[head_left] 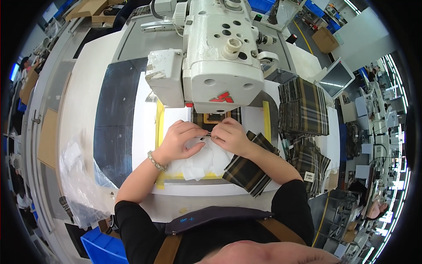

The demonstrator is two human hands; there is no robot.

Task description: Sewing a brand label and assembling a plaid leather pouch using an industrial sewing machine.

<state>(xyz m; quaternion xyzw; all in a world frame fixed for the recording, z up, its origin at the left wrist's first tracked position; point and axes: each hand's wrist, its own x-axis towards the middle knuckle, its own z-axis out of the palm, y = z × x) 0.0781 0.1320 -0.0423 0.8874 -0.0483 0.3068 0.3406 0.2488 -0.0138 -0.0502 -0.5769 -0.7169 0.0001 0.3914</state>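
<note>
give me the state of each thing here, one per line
left hand: fingers curled, pinching a small metal piece with the right hand
right hand: pinching the same piece, resting on the white fabric
white fabric: crumpled, lying under both hands
plaid piece: flat on the table, under the right forearm
plaid stack: piled neatly, untouched
sewing machine: head over the work; running or not, cannot tell
plastic bag: crumpled at the table edge

The sewing machine (220, 57) stands at the back of the surface (88, 101). Just before it, both hands (206, 138) meet on a cloth piece (198, 160). A folded fabric piece (248, 169) lies under the right forearm. Fabric stacks (303, 108) sit to the right, a plastic bag (79, 180) to the left.
</note>
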